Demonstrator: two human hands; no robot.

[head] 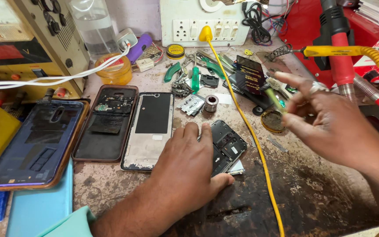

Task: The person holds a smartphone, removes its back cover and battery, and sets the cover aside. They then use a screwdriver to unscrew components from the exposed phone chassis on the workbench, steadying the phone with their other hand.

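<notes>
Pressing flat on the dark phone board (pixel 227 147), the left hand (pixel 189 169) is lying palm down with fingers spread, its grip released and clasping nothing; the fingertips are resting on the board's upper left edge while the thumb is reaching under its lower corner, so the hand is pinning the part to the desk (pixel 312 197) rather than lifting it. The right hand (pixel 330 127) is hovering just to the right and a little above, thumb and forefinger closing on what looks like a small yellow-green tipped tool (pixel 276 100), though the motion blur is hiding how firmly it is pinched. Judging by this, the step in hand seems to be steadying the board so the tool can be brought to it, and that approach is calling for a short, careful sweep leftward past the yellow cable (pixel 253 140) lying between the two hands. Just left of the pinned board a silver phone frame (pixel 149 131) is lying face down, touching the left hand's side, with an opened phone in a brown case (pixel 106 125) beside it and a blue phone back (pixel 36 142) farther left. Screwdrivers, a solder tin (pixel 175 51) and a yellow soldering iron (pixel 334 51) are crowding the far edge.
</notes>
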